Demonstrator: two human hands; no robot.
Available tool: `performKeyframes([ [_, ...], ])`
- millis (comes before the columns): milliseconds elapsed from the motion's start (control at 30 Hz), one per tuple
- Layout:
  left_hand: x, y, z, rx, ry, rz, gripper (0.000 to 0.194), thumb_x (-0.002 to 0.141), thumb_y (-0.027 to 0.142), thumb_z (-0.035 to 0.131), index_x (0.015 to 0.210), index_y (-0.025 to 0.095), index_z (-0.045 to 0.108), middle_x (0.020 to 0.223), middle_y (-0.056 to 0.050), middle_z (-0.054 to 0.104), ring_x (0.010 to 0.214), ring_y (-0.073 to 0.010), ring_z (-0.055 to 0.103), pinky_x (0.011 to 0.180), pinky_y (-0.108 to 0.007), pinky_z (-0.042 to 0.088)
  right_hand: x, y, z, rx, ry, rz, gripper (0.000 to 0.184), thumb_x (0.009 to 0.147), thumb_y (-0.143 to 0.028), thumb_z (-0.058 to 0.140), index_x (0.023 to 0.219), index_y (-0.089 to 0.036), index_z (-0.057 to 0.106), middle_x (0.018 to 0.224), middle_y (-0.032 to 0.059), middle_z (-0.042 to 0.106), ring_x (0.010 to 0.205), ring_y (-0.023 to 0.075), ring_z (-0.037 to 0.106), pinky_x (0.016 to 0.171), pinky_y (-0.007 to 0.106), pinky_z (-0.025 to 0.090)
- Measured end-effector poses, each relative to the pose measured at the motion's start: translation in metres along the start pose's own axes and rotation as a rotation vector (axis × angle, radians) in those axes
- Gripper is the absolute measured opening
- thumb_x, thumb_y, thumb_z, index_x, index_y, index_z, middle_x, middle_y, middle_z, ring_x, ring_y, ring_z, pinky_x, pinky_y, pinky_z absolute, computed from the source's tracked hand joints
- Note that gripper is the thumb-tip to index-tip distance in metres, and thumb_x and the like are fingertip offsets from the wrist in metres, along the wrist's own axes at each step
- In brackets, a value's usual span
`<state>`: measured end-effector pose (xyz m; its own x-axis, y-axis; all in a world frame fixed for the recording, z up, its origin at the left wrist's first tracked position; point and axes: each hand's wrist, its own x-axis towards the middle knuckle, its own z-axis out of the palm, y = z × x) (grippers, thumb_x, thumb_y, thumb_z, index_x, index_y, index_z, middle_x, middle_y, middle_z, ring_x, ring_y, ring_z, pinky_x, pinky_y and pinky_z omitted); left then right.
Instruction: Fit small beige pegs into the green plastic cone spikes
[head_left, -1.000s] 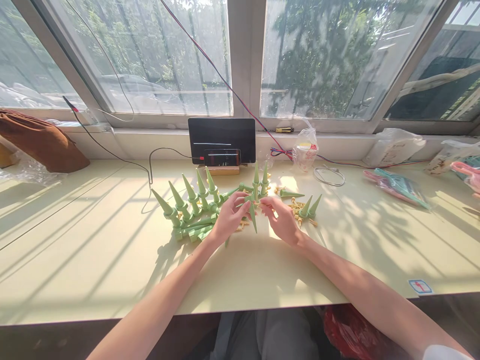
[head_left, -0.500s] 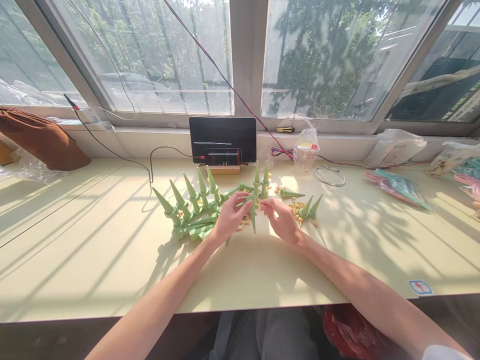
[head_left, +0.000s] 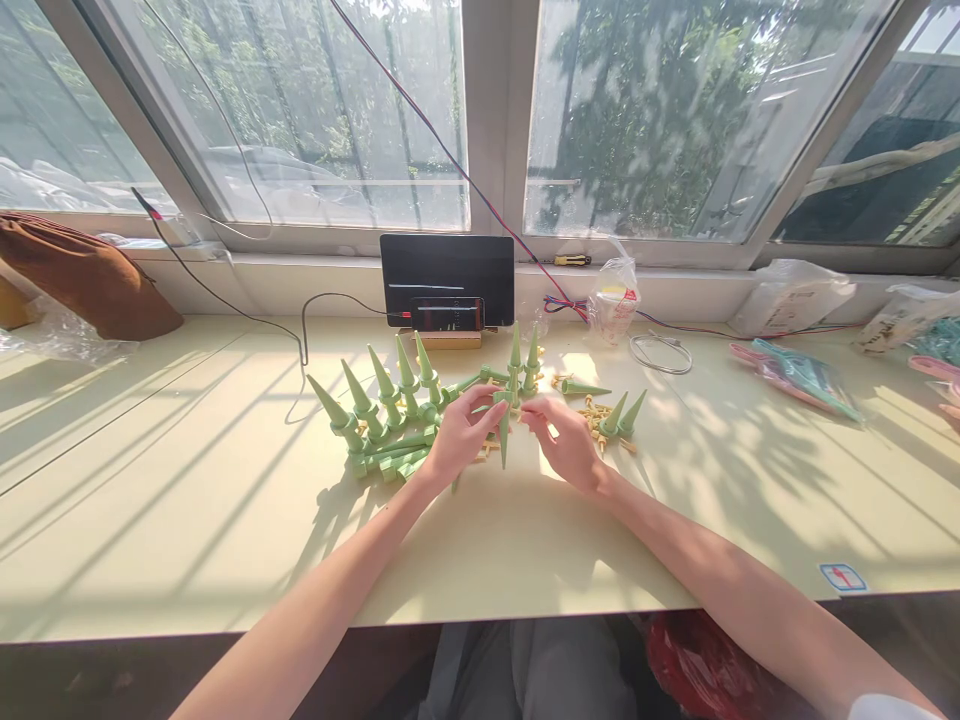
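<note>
My left hand (head_left: 466,432) is closed on a green cone-shaped piece (head_left: 504,445), whose tip points down towards the table. Close beside it, my right hand (head_left: 564,438) pinches with thumb and forefinger at something small and yellowish that I cannot make out clearly. To the left, several green cone assemblies (head_left: 384,385) stand in a row, with green rod-like pieces (head_left: 397,455) lying in front of them. Two green cones (head_left: 622,415) stand right of my right hand by a pile of small yellow-brown pieces (head_left: 592,412). Another green cone (head_left: 583,388) lies on its side behind that pile.
Behind the pieces stand a black tablet (head_left: 448,270) and a phone (head_left: 448,314) on a wooden stand. A coiled cable (head_left: 660,352), a plastic bag with a cup (head_left: 613,300) and packaged pink and teal items (head_left: 799,378) lie rightward. Another person's fingers (head_left: 951,410) show at the right edge.
The green cone between my hands has tilted slightly, its tip shifting left. Both hands otherwise keep nearly the same place and grip.
</note>
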<state>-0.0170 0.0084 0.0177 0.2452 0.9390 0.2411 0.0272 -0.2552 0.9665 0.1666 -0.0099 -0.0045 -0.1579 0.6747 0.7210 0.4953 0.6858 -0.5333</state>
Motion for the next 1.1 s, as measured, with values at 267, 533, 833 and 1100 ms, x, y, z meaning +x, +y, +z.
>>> performKeyframes([
  [267,-0.0006,-0.0024,-0.0003,-0.018,-0.005,-0.001,0.041,0.083,0.048,0.068,0.112,0.020,0.063,0.101,-0.007,0.067,0.072,-0.0156,0.065,0.063,-0.028,0.055,-0.0011,0.0000,0.0006,0.006,0.002,-0.012,0.014,0.099,-0.029,0.051,0.099,-0.023,0.064,0.081,0.0026,0.067,0.070,0.0154,0.063,0.063,0.029,0.051],
  [533,-0.0015,0.0021,0.0008,0.009,0.009,-0.025,0.043,0.082,0.049,0.069,0.114,0.020,0.063,0.103,-0.007,0.068,0.066,-0.0144,0.065,0.059,-0.028,0.052,-0.0003,-0.0013,0.0000,0.028,-0.006,-0.029,0.014,0.099,-0.028,0.050,0.100,-0.023,0.063,0.082,0.0029,0.067,0.070,0.0149,0.063,0.064,0.029,0.052],
  [833,-0.0020,0.0024,0.0020,0.000,0.009,-0.013,0.043,0.082,0.049,0.069,0.111,0.018,0.063,0.103,-0.008,0.068,0.073,-0.0160,0.066,0.063,-0.028,0.055,-0.0014,0.0009,0.0009,0.039,-0.006,0.007,0.015,0.099,-0.026,0.050,0.099,-0.022,0.064,0.080,0.0021,0.066,0.068,0.0139,0.062,0.063,0.027,0.051],
  [1100,-0.0029,0.0044,0.0029,0.025,-0.007,-0.001,0.043,0.083,0.050,0.067,0.111,0.018,0.063,0.088,-0.005,0.070,0.073,-0.0169,0.067,0.065,-0.029,0.055,-0.0017,0.0025,0.0015,0.057,0.006,0.017,0.015,0.099,-0.024,0.048,0.100,-0.021,0.063,0.079,0.0013,0.065,0.067,0.0130,0.062,0.063,0.026,0.050],
])
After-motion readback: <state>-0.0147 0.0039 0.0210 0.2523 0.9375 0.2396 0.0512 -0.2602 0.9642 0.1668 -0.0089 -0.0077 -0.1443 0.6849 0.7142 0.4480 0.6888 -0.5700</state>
